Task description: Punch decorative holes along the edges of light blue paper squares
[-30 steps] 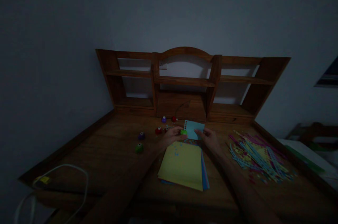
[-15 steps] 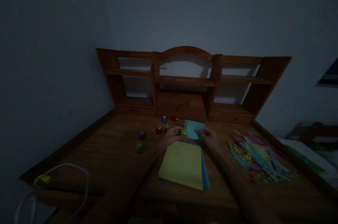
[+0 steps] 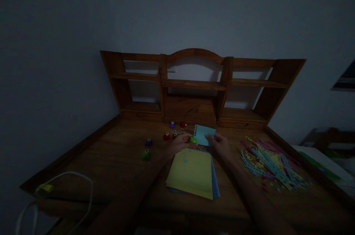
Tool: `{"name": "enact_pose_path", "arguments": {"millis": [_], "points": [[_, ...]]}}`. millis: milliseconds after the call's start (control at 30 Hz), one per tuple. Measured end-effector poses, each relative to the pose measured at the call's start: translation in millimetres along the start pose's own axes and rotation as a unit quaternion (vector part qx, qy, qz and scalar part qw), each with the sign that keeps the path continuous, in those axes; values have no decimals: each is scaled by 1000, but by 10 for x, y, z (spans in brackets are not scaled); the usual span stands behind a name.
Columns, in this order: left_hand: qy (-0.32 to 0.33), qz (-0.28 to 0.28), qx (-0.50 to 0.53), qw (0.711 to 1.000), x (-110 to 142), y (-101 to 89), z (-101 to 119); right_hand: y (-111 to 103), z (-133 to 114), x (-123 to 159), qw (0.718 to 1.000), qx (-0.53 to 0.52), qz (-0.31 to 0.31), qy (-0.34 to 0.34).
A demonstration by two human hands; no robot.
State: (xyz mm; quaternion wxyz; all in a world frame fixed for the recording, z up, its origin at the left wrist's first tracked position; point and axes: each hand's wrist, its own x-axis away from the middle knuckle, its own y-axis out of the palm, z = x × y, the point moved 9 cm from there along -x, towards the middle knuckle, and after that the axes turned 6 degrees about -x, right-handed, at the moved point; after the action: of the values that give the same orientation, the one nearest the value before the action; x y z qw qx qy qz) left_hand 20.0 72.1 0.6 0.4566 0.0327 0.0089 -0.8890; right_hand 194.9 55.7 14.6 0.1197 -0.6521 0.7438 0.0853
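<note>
My left hand (image 3: 182,144) is closed around a green paper punch (image 3: 193,140), at the left edge of a light blue paper sheet (image 3: 203,134). A row of punched holes runs down that left edge. My right hand (image 3: 221,145) pinches the sheet at its lower right, thumb on top. Just below my hands lies a stack of coloured paper (image 3: 191,172), yellow on top, with small blue cut-outs scattered over its upper part. Red punches (image 3: 166,136) stand close to the left of my left hand, and part of one is hidden behind it.
A purple punch (image 3: 149,142) and another green punch (image 3: 146,154) stand on the desk at left. Perforated paper strips (image 3: 269,164) are heaped at right. A wooden shelf unit (image 3: 194,85) rises behind. A white cable (image 3: 83,176) loops at front left.
The blue sheet has shifted slightly upward, and more of its holed left edge shows above the green punch. Both hands keep nearly the same place.
</note>
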Motion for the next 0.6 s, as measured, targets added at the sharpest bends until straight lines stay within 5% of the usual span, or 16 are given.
{"name": "enact_pose_path", "arguments": {"millis": [600], "points": [[34, 46, 25, 998, -31, -74, 60, 47, -63, 16, 1000, 8, -16, -15]]}}
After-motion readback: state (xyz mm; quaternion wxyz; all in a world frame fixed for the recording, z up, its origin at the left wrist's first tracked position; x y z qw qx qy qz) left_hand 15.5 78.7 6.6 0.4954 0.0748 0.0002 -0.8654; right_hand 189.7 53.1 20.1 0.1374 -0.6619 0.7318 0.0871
